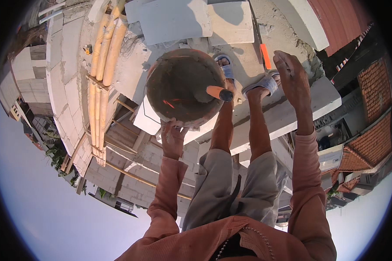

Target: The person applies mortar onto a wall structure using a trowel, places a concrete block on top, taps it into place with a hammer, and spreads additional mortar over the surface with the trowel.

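A round bucket [185, 85] coated in grey mortar sits on pale blocks, with an orange-handled tool [217, 92] standing in it. My left hand [173, 138] grips the bucket's near side, its fingertips partly hidden by it. My right hand [294, 80] is raised to the right of the bucket, fingers loosely bent, with nothing visible in it, close to an orange strip-like object [265, 55] on the concrete. My sandalled feet [260, 85] stand on the concrete beside the bucket.
Flat pale blocks [174, 21] lie beyond the bucket. Bamboo poles [102, 48] and a block wall [61, 65] are on the left, with wire near the poles. A concrete ledge [322, 98] edges a drop on the right, with tiled roofs [370, 91] below.
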`<state>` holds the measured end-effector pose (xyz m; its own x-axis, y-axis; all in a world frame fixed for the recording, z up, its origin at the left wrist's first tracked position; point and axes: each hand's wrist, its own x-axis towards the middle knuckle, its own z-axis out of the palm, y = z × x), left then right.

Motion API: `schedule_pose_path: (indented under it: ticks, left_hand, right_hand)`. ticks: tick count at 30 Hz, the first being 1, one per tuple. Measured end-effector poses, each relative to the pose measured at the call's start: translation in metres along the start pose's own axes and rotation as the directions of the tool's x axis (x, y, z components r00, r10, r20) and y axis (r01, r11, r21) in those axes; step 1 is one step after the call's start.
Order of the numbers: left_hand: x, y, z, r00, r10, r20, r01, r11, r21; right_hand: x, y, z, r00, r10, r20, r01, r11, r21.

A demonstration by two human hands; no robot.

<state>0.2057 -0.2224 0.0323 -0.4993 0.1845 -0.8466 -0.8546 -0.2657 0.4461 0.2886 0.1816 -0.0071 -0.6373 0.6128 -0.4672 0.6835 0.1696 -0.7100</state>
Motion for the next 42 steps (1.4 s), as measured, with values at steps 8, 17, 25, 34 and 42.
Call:
schedule_pose_path:
  ticks: [8, 17, 25, 34, 42]
  left_hand:
    - [0.091, 0.104, -0.101, 0.942, 0.261, -0.213, -0.322, 0.884, -0.34]
    - [0.266, 0.154, -0.223, 0.886, 0.077, -0.456, -0.39, 0.655, -0.647]
    - [0.292, 0.134, -0.277, 0.896, 0.083, -0.435, -0.375, 0.665, -0.646]
    - [0.325, 0.115, -0.225, 0.913, 0.103, -0.394, -0.377, 0.581, -0.721]
    - [0.365, 0.107, -0.216, 0.946, -0.135, -0.294, -0.127, 0.682, -0.72]
  right_hand:
    - [0.182, -0.016, 0.123, 0.774, -0.517, 0.366, 0.631, 0.674, -0.383]
    - [0.279, -0.058, 0.26, 0.607, -0.296, 0.738, 0.782, 0.388, -0.488]
    - [0.257, -0.059, 0.273, 0.597, -0.204, 0.776, 0.75, 0.484, -0.451]
    - [0.173, -0.081, 0.223, 0.759, -0.036, 0.651, 0.37, 0.846, -0.384]
    - [-0.009, -0.021, 0.115, 0.992, -0.022, 0.125, 0.071, 0.913, -0.401]
